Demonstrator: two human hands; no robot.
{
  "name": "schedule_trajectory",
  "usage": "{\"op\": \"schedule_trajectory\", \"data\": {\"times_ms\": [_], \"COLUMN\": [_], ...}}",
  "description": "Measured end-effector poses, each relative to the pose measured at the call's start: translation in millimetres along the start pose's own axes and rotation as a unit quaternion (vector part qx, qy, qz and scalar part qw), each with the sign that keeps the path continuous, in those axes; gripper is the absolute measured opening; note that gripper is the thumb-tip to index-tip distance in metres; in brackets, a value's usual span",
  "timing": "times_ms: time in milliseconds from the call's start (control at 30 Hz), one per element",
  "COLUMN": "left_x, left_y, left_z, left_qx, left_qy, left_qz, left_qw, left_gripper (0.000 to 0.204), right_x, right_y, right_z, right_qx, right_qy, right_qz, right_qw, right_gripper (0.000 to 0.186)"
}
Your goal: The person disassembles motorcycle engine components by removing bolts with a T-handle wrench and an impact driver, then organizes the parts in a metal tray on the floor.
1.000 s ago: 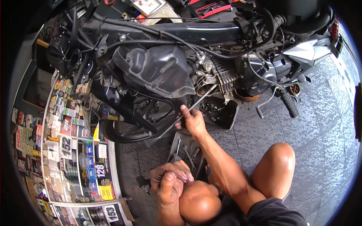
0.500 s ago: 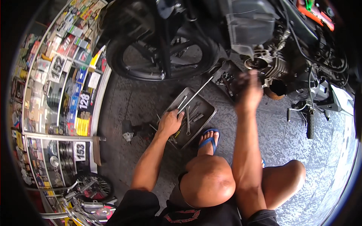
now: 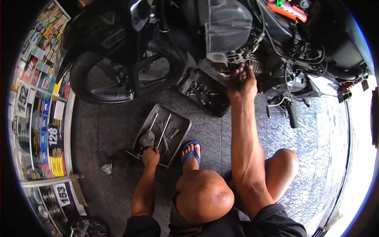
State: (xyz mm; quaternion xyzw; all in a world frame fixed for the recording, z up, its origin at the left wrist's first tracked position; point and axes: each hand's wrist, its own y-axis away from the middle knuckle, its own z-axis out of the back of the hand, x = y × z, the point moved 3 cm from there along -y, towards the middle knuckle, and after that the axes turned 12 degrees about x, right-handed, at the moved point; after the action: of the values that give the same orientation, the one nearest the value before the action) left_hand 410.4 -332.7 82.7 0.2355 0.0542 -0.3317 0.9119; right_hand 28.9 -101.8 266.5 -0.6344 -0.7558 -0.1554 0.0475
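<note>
My left hand (image 3: pixel 151 157) is closed around a T-handle wrench (image 3: pixel 164 130) at the near side of a grey metal tray (image 3: pixel 186 128); the wrench's long rod lies over the tray. Beside that hand sits a lumpy grey piece (image 3: pixel 147 139), perhaps a rag. A combination spanner (image 3: pixel 166 146) and several sockets (image 3: pixel 173 133) lie in the tray. My right hand (image 3: pixel 242 83) reaches up to the motorcycle engine (image 3: pixel 256 65), palm up with its fingers curled at the finned cylinder. What those fingers hold, if anything, is hidden.
A dark parts tray (image 3: pixel 209 94) with bolts and small parts stands left of my right hand. The motorcycle's front wheel (image 3: pixel 126 75) is at the upper left. A glass display case (image 3: pixel 43 130) lines the left side. My sandalled foot (image 3: pixel 191 155) is beside the tool tray.
The view has shifted right. My left hand has lowered the T-handle wrench toward the tray's near edge. My right hand, blurred before, is now up against the engine.
</note>
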Motion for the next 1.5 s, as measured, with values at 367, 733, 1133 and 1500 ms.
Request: {"op": "schedule_trajectory", "data": {"times_ms": [367,733,1133,1500], "left_x": [9,18,3,-9], "left_y": [-6,4,7,17], "left_z": [13,12,24,26], "left_qx": [-0.071,-0.097,-0.075,-0.062], "left_qy": [0.021,0.04,0.055,0.051], "left_qz": [0.003,-0.016,-0.01,-0.026], "left_qw": [0.997,0.994,0.996,0.996], "left_gripper": [0.026,0.027,0.027,0.026], "right_x": [-4,-8,-11,-48], "right_y": [1,4,1,19], "right_z": [16,5,6,-8], "right_qx": [-0.036,-0.093,-0.128,-0.076], "right_qy": [0.012,-0.005,0.0,0.086], "right_qz": [0.024,0.012,0.005,-0.04], "right_qw": [0.999,0.996,0.992,0.993], "right_gripper": [0.015,0.015,0.015,0.015]}}
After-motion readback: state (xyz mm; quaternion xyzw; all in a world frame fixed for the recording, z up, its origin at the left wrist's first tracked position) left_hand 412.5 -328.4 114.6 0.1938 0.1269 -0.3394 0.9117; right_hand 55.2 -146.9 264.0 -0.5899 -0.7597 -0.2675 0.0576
